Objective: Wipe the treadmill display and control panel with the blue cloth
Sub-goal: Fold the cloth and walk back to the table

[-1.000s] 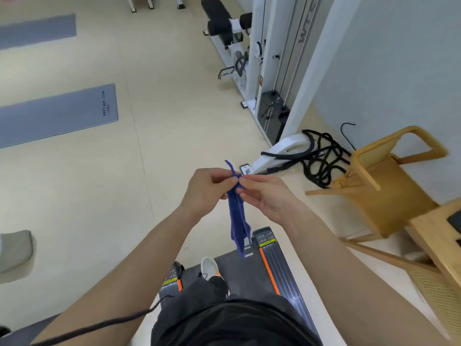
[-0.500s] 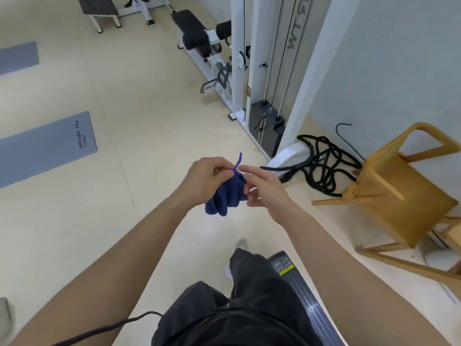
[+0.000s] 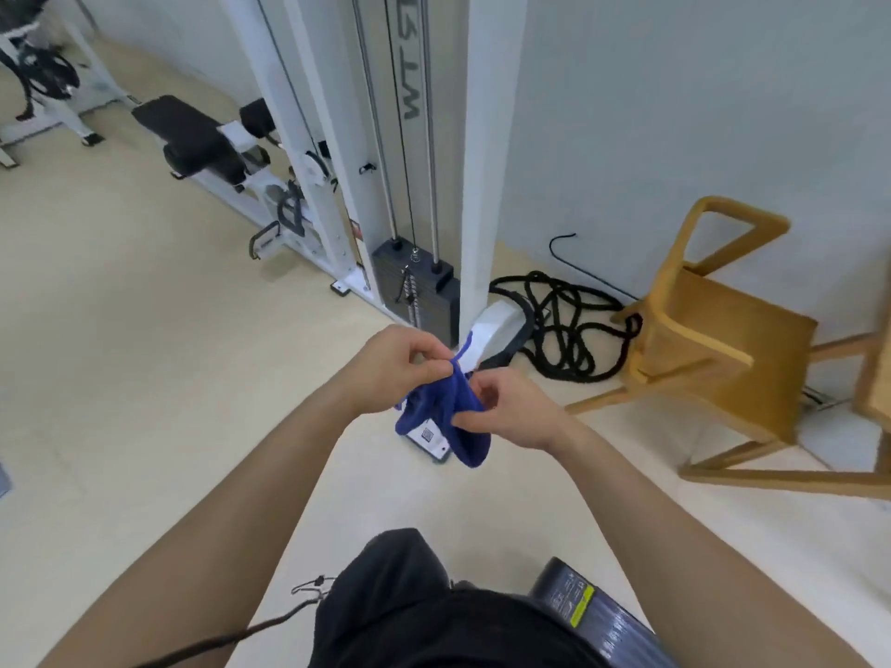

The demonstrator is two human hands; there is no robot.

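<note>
Gym floor runs to a far cable machine point(image 3: 410, 137) and a chair point(image 3: 713, 339) on the right. Left hand point(image 3: 390, 364) and right hand point(image 3: 511, 409) both pinch the cloth point(image 3: 458, 397) between them in mid-air, likely gathering it into a wiping pad. Only the treadmill point(image 3: 593, 614) edge shows, near right.

The pale floor point(image 3: 144, 378) carries a white cable machine point(image 3: 337, 224) with a black padded bench point(image 3: 193, 137) at its left. A black rope point(image 3: 564, 325) lies coiled between the machine and a wooden chair point(image 3: 713, 344). A treadmill point(image 3: 593, 614) end shows at the bottom.
</note>
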